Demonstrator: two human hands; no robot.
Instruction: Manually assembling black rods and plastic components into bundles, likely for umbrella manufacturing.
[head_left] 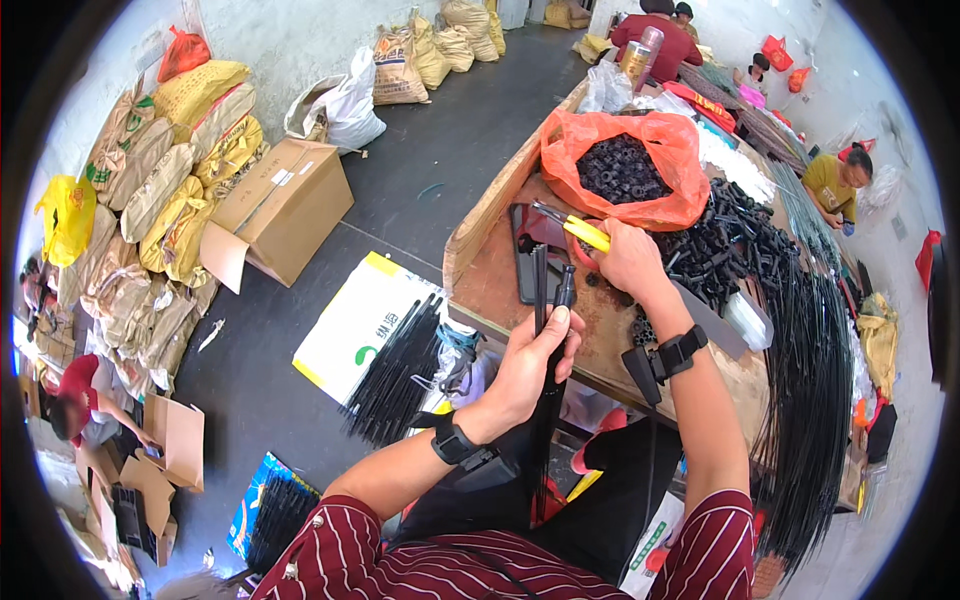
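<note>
My left hand (532, 362) is closed around several thin black rods (541, 280), held upright before my lap at the table's near edge. One thicker black piece with a narrow knob at its top stands among them. In my right hand (634, 262) is a pair of pliers (588, 232) with yellow handles, its metal jaws pointing left above the rod tops. The jaws look apart from the rods. Beneath the pliers, a dark phone-like flat object (524, 268) lies on the wooden table (490, 255).
An orange plastic bag (575, 150) full of small black parts sits on the table, beside a heap of black fittings (715, 240). Long black rods (800, 420) hang over the right edge. More rods (395, 375) lie on the floor. Cardboard box (285, 205) and stacked sacks stand left. Other people work nearby.
</note>
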